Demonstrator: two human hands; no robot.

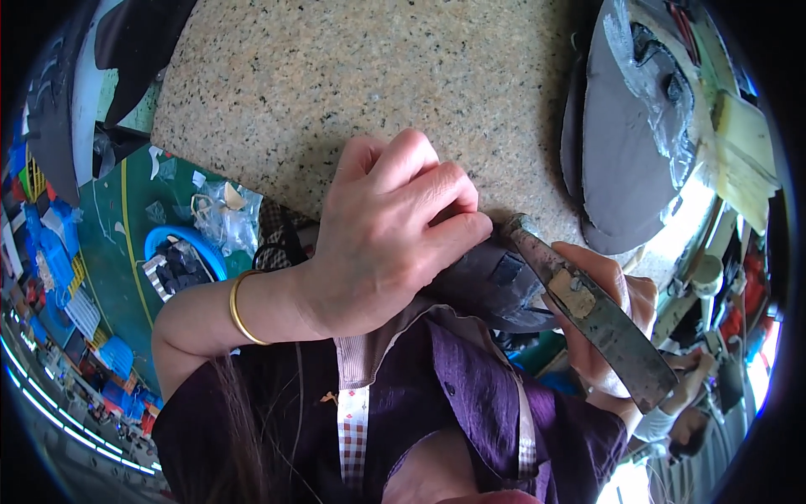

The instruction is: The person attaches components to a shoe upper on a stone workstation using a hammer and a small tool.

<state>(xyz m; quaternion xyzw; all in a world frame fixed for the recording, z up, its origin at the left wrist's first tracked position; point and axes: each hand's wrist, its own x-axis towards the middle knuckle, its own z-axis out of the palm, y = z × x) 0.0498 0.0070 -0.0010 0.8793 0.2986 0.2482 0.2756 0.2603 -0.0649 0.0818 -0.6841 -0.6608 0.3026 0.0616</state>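
Left hand [388, 239] lies knuckles up at the near edge of a speckled stone slab [353, 76], fingers curled and pressing down on a dark grey piece of material [495, 286]; a gold bangle [239, 309] sits on that wrist. The dark piece rests at the slab's near edge, partly covered by the left fingers, its lower part overhanging toward the body. Right hand [600, 323] is clenched around the handle of a hammer [588, 311]; the worn metal head points up and left, its tip touching or just beside the dark piece near the left fingertips; cannot tell which. Stack of grey cut pieces [625, 160] lies on the slab at the far right, well apart from the hands. Lower left, on the green floor, a blue basin [180, 260] holds dark scraps, with a clear plastic bag [222, 214] just beside it.
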